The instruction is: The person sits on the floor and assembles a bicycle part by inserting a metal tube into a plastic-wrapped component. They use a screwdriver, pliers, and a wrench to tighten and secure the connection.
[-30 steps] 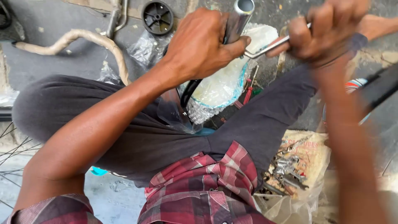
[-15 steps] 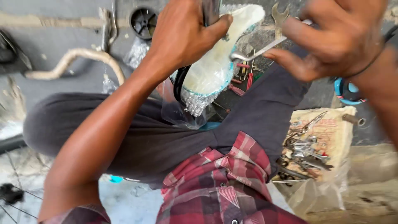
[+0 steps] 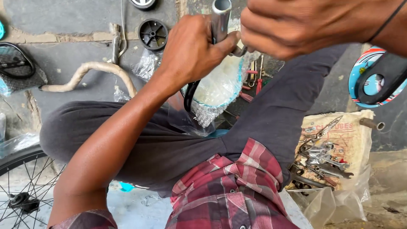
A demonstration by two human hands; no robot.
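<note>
My left hand (image 3: pixel 190 53) is closed round a shiny metal tube (image 3: pixel 221 17) that stands upright at the top middle. Below the tube hangs a part wrapped in clear bubble plastic (image 3: pixel 220 91), with a black curved piece at its left side. My right hand (image 3: pixel 305 25) is a closed fist right beside the tube, at its right. It holds a metal wrench; only its end (image 3: pixel 240 51) shows, against the tube just under my left thumb. My dark trousers and red checked shirt fill the lower middle.
A sack (image 3: pixel 339 127) with several wrenches and pliers lies at the right. Beside it is a blue, red and black bike part (image 3: pixel 377 80). On the concrete at the left are a wrapped curved handlebar (image 3: pixel 89 70), a small black wheel (image 3: pixel 153 34) and a spoked wheel (image 3: pixel 21 191).
My right hand has come in close to the tube, so the wrench, plainly seen before, is now mostly hidden in the fist. My left hand keeps its grip on the tube.
</note>
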